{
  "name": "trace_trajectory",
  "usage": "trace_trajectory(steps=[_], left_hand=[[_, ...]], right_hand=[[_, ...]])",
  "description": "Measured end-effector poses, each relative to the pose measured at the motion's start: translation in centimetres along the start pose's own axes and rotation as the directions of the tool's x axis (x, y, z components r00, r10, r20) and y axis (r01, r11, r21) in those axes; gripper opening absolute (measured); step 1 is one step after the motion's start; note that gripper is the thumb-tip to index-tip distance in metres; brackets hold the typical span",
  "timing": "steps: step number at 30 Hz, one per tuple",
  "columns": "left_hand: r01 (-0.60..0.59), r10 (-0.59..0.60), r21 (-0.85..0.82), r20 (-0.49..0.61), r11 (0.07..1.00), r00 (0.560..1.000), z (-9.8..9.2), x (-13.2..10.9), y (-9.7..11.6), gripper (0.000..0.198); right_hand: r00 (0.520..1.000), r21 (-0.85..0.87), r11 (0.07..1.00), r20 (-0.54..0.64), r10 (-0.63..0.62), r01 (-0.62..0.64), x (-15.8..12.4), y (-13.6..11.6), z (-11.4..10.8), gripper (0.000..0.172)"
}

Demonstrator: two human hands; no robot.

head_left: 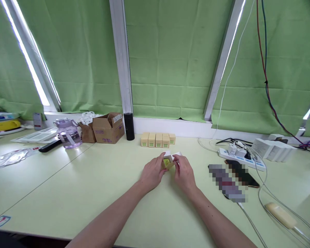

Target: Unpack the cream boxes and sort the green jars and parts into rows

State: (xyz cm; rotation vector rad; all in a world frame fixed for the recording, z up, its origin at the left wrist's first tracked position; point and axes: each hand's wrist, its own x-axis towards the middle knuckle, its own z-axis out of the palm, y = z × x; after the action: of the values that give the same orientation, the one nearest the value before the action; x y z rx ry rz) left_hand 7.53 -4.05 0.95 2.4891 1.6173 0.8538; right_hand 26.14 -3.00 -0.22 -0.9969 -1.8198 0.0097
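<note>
Between my two hands is a small yellow carton [167, 166] with its white-lined flaps up and its top facing me. Something yellow-green shows inside it; its kind is too small to tell. My left hand [152, 172] grips the carton's left side, thumb low and fingers at the upper edge. At its right side, my right hand [184, 174] pinches a raised white flap. Beyond them, several similar small yellow cartons [155, 140] with green-edged labels stand in a close row near the back of the table.
On the left stand a purple-tinted water jug [68, 134], an open cardboard box [108, 129] and a black cylinder [129, 126]. To the right lie two phones [244, 174], a power strip [241, 159] with plugs, several cables, white boxes [272, 150] and a cream-coloured device [280, 215].
</note>
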Motion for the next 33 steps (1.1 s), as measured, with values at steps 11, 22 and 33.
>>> trace_trajectory(steps=[11, 22, 33], left_hand=[[0.046, -0.046, -0.079, -0.004, 0.996, 0.999, 0.2, -0.1, -0.2, 0.069], [-0.019, 0.020, 0.031, -0.020, 0.999, 1.000, 0.5, -0.1, -0.1, 0.070], [-0.248, 0.272, 0.209, -0.098, 0.946, 0.957, 0.6, -0.5, 0.9, 0.069]], right_hand=[[0.994, 0.023, 1.000, 0.111, -0.021, 0.019, 0.0, -0.2, -0.1, 0.033], [1.000, 0.095, 0.995, 0.010, 0.028, -0.029, -0.2, 0.1, 0.3, 0.023], [0.992, 0.054, 0.990, 0.005, 0.130, -0.130, -0.3, 0.4, 0.7, 0.017]])
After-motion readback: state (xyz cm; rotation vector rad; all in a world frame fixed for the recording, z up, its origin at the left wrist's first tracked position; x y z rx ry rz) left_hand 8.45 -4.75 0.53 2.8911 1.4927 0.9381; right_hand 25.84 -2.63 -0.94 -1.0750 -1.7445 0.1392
